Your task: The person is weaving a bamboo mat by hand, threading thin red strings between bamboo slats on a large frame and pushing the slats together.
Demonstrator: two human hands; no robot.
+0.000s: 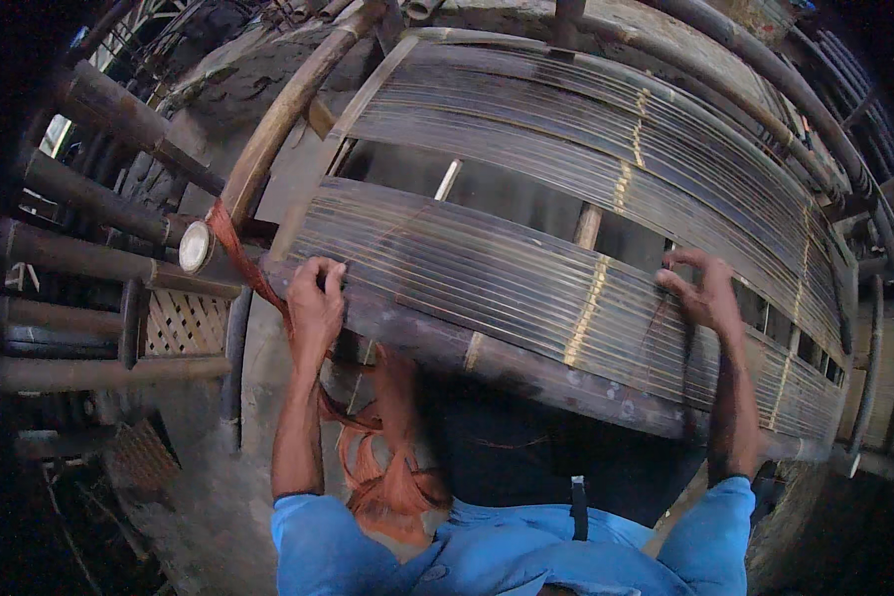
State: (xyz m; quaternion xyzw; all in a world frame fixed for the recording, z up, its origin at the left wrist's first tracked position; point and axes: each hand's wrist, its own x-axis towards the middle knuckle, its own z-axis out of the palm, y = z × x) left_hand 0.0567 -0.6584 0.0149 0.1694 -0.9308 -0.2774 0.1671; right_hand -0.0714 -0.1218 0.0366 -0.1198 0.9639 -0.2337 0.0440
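A panel of thin, dark, parallel slats (447, 253), crossed by rows of yellowish ties (588, 308), spans the frame in front of me. My left hand (315, 298) is over its near left corner, thumb and fingers pinched together; what they hold, if anything, is too fine to make out. Farther right, my right hand (703, 288) is above the slats by the long gap, its fingers curled toward the thumb. A thin dark reddish strand hangs below that hand, but its grip is unclear. Reddish-brown fibre (230, 238) is looped over the frame's left end.
A thick round pole (417, 338) forms the frame's near edge. Loose reddish fibre (397, 487) hangs in a bundle near my lap. Bamboo poles (119, 273) stand at the left, with a lattice panel (184, 323) among them. More poles (725, 89) run behind the panel.
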